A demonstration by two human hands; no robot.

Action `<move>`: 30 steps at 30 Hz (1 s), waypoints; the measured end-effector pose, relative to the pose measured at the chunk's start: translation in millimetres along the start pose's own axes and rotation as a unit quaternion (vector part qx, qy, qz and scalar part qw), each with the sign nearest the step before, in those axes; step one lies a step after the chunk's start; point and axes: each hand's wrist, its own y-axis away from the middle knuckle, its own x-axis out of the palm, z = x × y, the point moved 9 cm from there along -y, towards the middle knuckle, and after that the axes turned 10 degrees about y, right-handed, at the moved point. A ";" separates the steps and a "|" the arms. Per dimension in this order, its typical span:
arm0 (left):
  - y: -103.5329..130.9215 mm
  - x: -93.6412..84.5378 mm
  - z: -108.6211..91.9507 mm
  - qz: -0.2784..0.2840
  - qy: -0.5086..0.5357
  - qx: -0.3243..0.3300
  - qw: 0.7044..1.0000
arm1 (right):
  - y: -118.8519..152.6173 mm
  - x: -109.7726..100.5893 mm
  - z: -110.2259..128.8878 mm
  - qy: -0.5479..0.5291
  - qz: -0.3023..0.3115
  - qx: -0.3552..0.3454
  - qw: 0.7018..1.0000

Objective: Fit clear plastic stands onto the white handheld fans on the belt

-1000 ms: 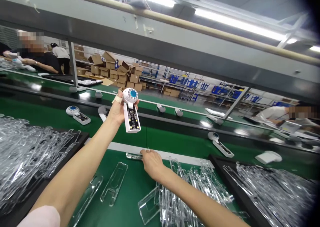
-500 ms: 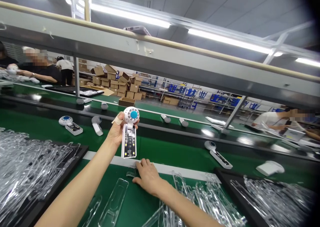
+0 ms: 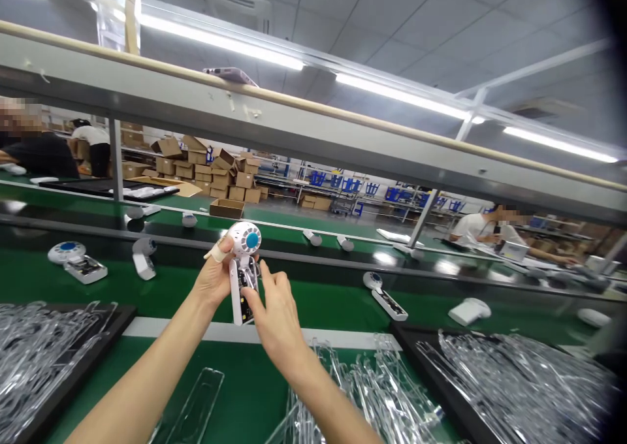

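Holds the white handheld device (image 3: 236, 295) upright, slightly tilted, in the left hand (image 3: 215, 279), above the green work surface (image 3: 245, 379). Presses the taped thumb against the left side of its round head (image 3: 243, 238), beside the blue disc (image 3: 252, 240), and curls the other fingers behind, partly out of sight. Has the circuit board (image 3: 243, 307) facing outward in the open handle, below those fingers. Reaches in from the right of the device with the right hand (image 3: 281, 313), bent thumb over the handle's front, index finger raised along its right edge. Pinches between these two a clear plastic piece (image 3: 251, 273), partly hidden, over the upper board, just under the head. Cannot be told exactly: how far down the handle it reaches.

Has, to the left of the device, two similar units (image 3: 144, 259) and, farther down that side, a heaped black tray (image 3: 115, 323). Shows, below and left of the device, a clear rectangular cover (image 3: 200, 401); below and right of it, a loose pile of clear covers (image 3: 367, 392); well to its right, another open unit (image 3: 389, 303) and a second heaped tray (image 3: 416, 359). Includes, beyond the device, an open cardboard box (image 3: 226, 209).
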 end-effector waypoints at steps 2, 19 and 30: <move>5.1 9.4 6.6 0.013 0.003 0.003 1.000 | 0.0 0.7 6.2 0.010 -0.026 0.018 0.999; 27.4 5.8 35.1 0.014 -0.253 -0.093 0.963 | 5.6 -5.4 -14.0 0.165 -0.022 -0.055 0.984; 64.1 40.3 23.4 0.063 -0.358 0.112 0.925 | -15.3 -29.5 -80.3 -0.286 -0.219 0.140 0.922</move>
